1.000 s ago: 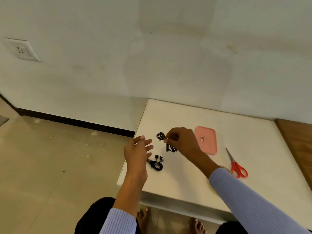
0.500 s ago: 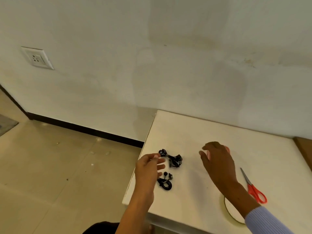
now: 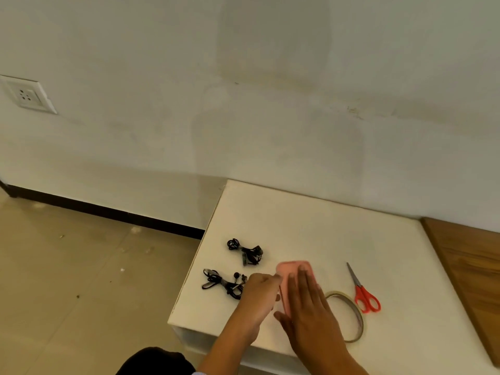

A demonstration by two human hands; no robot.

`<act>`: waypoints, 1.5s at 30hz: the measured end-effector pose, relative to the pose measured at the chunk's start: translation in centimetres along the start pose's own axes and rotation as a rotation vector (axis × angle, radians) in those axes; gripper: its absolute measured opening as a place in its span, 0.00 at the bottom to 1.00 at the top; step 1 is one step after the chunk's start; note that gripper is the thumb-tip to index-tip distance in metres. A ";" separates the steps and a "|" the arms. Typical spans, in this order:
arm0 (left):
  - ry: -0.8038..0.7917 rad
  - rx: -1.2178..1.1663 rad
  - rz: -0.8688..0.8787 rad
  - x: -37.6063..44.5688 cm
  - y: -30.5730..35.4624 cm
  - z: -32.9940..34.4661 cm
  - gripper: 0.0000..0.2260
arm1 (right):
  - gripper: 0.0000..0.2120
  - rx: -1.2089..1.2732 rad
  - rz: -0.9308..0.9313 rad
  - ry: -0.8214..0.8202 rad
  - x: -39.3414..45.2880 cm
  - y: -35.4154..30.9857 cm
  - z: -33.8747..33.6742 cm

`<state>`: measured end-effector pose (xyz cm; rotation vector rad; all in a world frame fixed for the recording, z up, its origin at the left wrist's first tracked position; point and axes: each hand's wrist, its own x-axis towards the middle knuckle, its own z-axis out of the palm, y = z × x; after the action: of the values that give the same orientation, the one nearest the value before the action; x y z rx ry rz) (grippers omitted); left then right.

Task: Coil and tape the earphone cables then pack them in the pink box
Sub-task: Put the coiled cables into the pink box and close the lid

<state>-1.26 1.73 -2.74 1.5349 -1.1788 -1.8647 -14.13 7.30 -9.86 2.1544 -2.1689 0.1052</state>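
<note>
While both earphone bundles lie coiled on the white table (image 3: 311,228), the packing has, as I judge it, not yet begun. The far bundle (image 3: 247,251) sits toward the wall and the near bundle (image 3: 223,282) by the table's left edge, well apart from each other; whether tape is on them I cannot tell at this size. The pink box (image 3: 293,269) lies flat on the table, apparently closed, between the bundles and the tape roll (image 3: 351,307), with the red scissors (image 3: 364,293) beyond.

My right hand (image 3: 311,309) lies flat over the box, fingers straight and spread, covering its near half; only the far end shows past the fingertips. My left hand (image 3: 259,293) is at the box's left edge, fingers curled toward it, just right of the near bundle; whether it actually pinches the rim I cannot tell. What remains, I reckon, is opening the box and laying both bundles inside.
</note>
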 end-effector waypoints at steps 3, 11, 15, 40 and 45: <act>0.013 -0.048 -0.039 0.1 -0.3 0.2 0.13 | 0.32 -0.006 -0.049 0.027 -0.7 -0.4 -0.3; -0.004 -0.218 -0.127 0.0 0.2 0.6 0.19 | 0.25 0.237 -0.050 0.202 -0.9 -1.3 -1.0; 0.075 -0.090 -0.089 0.1 0.2 0.8 0.20 | 0.21 0.626 0.164 0.281 -0.4 -1.4 -4.7; 0.345 -0.190 0.022 0.2 0.1 -3.7 0.11 | 0.14 0.588 0.139 0.016 10.4 -1.7 -4.9; 0.395 -0.182 0.011 0.4 0.0 -4.7 0.12 | 0.14 0.334 0.108 -0.233 13.2 -5.2 -4.0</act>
<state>3.08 -0.08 -3.04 1.6859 -0.8137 -1.5183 -9.01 -5.47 -4.53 2.3190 -2.5599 0.2517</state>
